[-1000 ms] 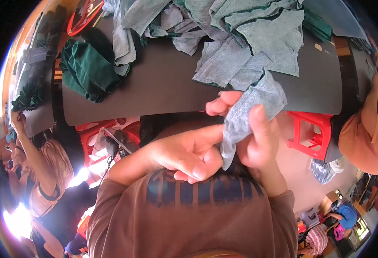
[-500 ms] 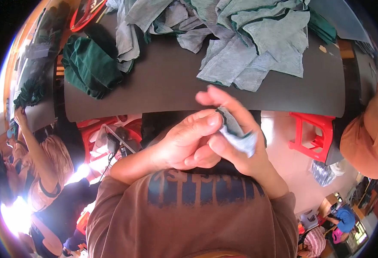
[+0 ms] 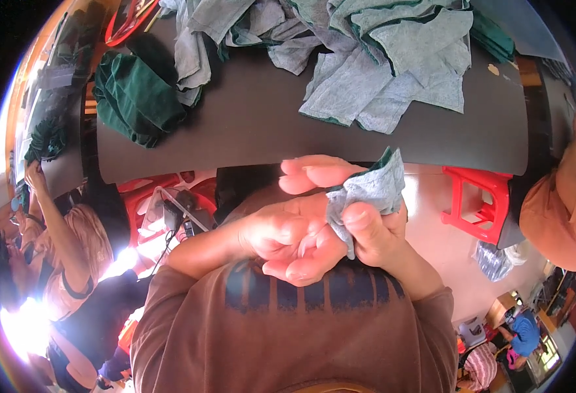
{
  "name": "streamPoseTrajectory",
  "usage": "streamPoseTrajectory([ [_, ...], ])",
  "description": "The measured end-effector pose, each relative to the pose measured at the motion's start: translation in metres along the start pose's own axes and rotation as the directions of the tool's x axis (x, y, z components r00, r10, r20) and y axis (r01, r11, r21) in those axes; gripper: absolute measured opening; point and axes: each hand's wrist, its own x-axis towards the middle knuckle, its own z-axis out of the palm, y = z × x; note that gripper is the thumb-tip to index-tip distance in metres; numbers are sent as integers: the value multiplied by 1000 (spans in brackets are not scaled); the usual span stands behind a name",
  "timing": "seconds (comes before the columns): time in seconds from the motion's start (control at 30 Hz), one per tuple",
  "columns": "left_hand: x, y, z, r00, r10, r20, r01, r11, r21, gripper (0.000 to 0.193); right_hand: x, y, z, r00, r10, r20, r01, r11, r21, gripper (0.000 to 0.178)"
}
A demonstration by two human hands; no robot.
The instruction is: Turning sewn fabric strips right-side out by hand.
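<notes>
In front of my chest, a small piece of grey-backed green fabric (image 3: 370, 187) is pinched in my right hand (image 3: 376, 239). The thumb presses on its grey face, and the other fingers reach leftward behind it. A dark green edge shows at its top corner. Right beside it is my left hand (image 3: 294, 239), palm turned up, its fingers loosely bent and apart with nothing gripped. Part of this hand lies against or behind the fabric's lower left edge; whether it touches is hard to tell.
On the dark table (image 3: 248, 131) lies a heap of similar grey-backed green pieces (image 3: 379, 72). A bundle of green cloth (image 3: 137, 98) sits at its left. Red stools (image 3: 478, 203) stand below the table's edge. Other people (image 3: 72, 255) work to the left and right.
The fabric has turned and opened out, its grey face now showing above my right thumb. My left thumb has drawn back from it, and the left hand has lowered slightly.
</notes>
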Motion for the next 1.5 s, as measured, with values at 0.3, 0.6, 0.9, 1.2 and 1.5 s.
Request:
streamPoseTrajectory([
  [0.3,-2,-2,-5,978,184,-99,-192,978,-80,47,3,6,-3,997,-73,38,80,974,-210,37],
  [0.6,6,10,8,880,185,-437,-225,973,-42,19,1,5,-19,990,-116,74,138,822,-553,53],
  [0.9,5,9,9,820,252,-514,-201,968,153,10,6,5,-22,943,-281,181,329,692,-642,41],
  [1.2,-4,7,3,937,296,-188,-301,954,1,23,2,12,-23,964,-251,88,242,693,-679,25],
  [1.5,-6,6,17,868,300,-396,-98,885,456,22,3,2,-22,985,-168,49,167,816,-554,35],
])
